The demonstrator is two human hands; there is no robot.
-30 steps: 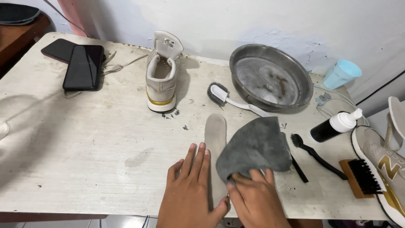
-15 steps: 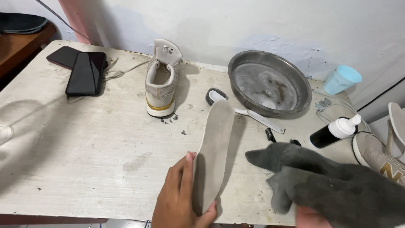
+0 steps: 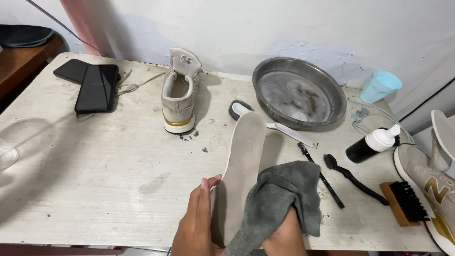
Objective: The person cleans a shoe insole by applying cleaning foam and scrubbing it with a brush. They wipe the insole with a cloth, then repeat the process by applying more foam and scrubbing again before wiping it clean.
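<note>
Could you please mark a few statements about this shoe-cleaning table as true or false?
1. The left hand holds the insole tilted up off the table. True.
2. The right hand presses a sponge on the insole. False: it holds a grey cloth against it.
3. The metal basin sits at the back near the wall. True.
4. The shoe by the phones lies on its side. False: it stands upright on its sole.
5. The wooden brush is inside the basin. False: it lies on the table at the right, next to a second shoe.
</note>
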